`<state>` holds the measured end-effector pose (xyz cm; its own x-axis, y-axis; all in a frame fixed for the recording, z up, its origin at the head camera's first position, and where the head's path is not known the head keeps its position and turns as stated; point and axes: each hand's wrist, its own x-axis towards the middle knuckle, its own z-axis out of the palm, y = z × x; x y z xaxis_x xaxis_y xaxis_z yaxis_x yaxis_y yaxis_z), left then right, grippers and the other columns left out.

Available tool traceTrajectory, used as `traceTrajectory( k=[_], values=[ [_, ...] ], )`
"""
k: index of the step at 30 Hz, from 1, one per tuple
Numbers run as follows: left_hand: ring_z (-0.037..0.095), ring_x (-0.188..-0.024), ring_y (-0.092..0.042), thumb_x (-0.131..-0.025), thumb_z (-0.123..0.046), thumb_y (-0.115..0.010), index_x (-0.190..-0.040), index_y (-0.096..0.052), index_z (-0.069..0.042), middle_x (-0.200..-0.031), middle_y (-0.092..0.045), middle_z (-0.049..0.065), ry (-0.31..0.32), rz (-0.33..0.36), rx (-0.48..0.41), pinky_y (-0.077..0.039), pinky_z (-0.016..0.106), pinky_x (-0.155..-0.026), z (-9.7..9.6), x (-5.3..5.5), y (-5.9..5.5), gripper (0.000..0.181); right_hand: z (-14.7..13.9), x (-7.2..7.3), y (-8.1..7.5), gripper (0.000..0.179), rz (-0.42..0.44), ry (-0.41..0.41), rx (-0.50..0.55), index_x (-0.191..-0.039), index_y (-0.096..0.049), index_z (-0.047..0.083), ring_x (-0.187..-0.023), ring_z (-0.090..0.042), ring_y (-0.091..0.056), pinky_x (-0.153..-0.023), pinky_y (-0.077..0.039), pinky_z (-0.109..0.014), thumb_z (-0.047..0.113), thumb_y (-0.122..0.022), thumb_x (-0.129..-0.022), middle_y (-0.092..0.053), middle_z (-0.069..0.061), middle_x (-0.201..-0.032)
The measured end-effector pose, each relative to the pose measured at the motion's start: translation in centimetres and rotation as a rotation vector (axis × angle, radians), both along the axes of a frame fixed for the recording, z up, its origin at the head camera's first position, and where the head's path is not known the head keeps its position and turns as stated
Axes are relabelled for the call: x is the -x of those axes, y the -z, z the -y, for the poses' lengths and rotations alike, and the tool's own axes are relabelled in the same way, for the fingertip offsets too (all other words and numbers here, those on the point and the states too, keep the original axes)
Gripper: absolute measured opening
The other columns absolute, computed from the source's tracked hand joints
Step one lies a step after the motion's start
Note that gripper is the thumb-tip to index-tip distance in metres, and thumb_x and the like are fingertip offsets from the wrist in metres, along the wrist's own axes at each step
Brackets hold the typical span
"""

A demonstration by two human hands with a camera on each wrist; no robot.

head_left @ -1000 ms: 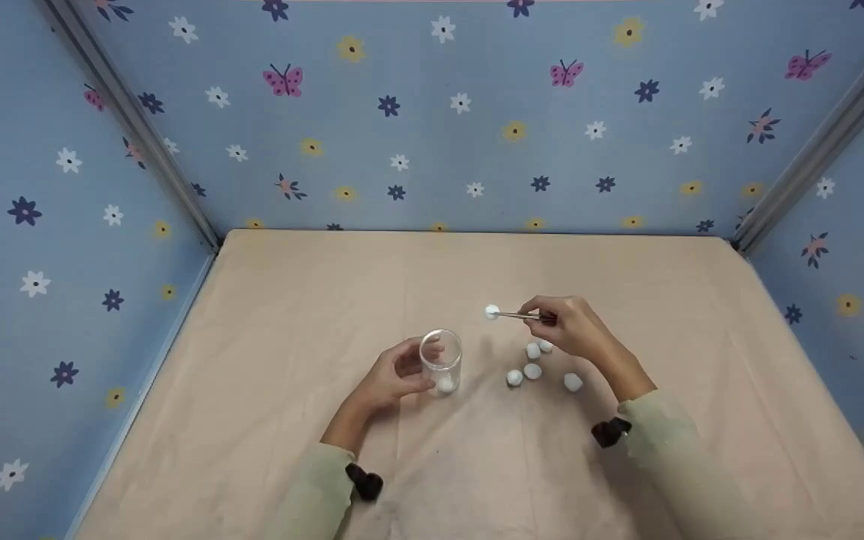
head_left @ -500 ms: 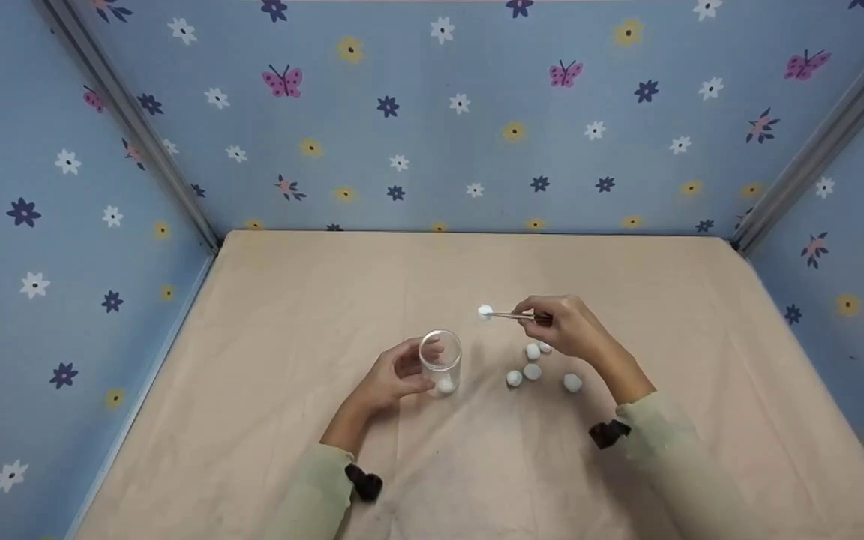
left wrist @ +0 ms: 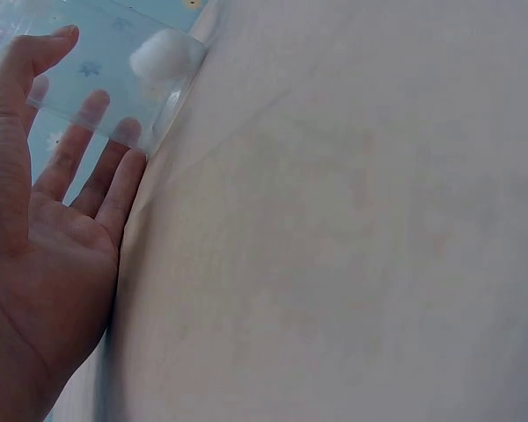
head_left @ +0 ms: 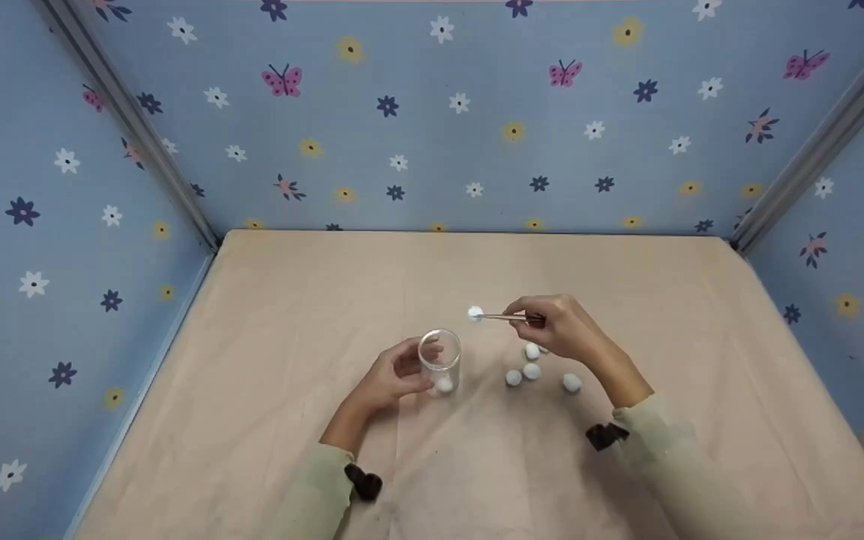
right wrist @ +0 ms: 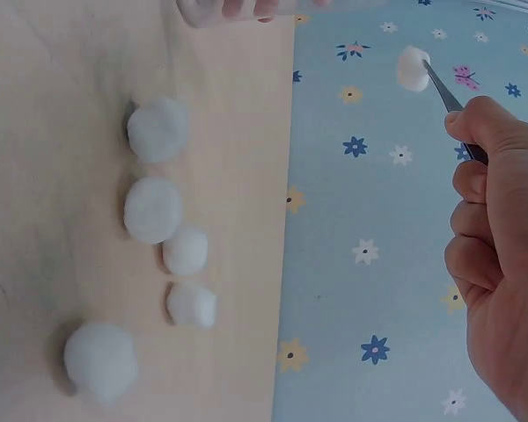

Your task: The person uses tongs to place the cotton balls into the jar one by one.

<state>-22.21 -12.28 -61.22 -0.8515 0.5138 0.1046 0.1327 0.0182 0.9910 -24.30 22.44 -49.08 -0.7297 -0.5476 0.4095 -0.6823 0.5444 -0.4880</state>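
Observation:
My left hand (head_left: 391,379) holds a clear cup (head_left: 441,365) upright on the cloth, thumb on one side and fingers round the other. Inside, at the bottom, lies a white cotton ball (left wrist: 165,57), visible through the wall in the left wrist view. In my right hand (head_left: 563,326) is a pair of metal tweezers (head_left: 503,316), gripped between thumb and curled fingers. Their tips pinch another cotton ball (right wrist: 413,69), raised above the table to the upper right of the cup's mouth in the head view.
Several loose cotton balls (head_left: 532,371) lie on the beige cloth (head_left: 312,300) right of the cup, below my right hand. Blue flowered panels (head_left: 439,150) close off the back and both sides.
My right hand has moved slowly left, bringing the tweezers and their cotton ball closer to the cup. The left hand and cup stay where they were.

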Motion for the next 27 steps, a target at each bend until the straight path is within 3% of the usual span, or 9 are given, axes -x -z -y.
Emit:
traceTrajectory(
  k=[11,18,27],
  values=[
    [0.051,-0.151,-0.059,-0.096,0.002,-0.084,-0.162,-0.052,0.004,-0.158,-0.062,0.033,-0.015,-0.004,0.028,-0.052,0.021,-0.119,0.0,0.1,0.0,0.074,0.9,-0.4,-0.4,0.02,-0.064,-0.061,0.029,-0.11,-0.085,0.006,-0.065,-0.005,-0.052,-0.06,-0.044,-0.021,-0.006,-0.076,-0.096,-0.077,-0.008,-0.079],
    [0.012,-0.14,-0.067,-0.098,-0.013,-0.088,-0.161,-0.056,-0.001,-0.153,-0.068,0.023,-0.006,-0.05,0.014,-0.055,0.024,-0.119,0.2,0.3,0.5,0.072,1.4,-0.6,-0.3,0.021,-0.091,-0.101,0.049,-0.11,-0.084,0.005,-0.064,-0.004,-0.051,-0.059,-0.043,-0.02,-0.007,-0.076,-0.095,-0.076,-0.007,-0.077],
    [0.048,-0.149,-0.061,-0.097,0.001,-0.084,-0.163,-0.051,0.005,-0.158,-0.062,0.033,-0.021,0.002,0.031,-0.054,0.023,-0.119,-0.1,0.0,-0.1,0.074,2.2,-1.0,-0.5,0.018,-0.111,-0.149,0.043,-0.11,-0.084,0.005,-0.062,-0.003,-0.045,-0.057,-0.039,-0.019,-0.006,-0.079,-0.096,-0.071,-0.007,-0.072]
  ],
)
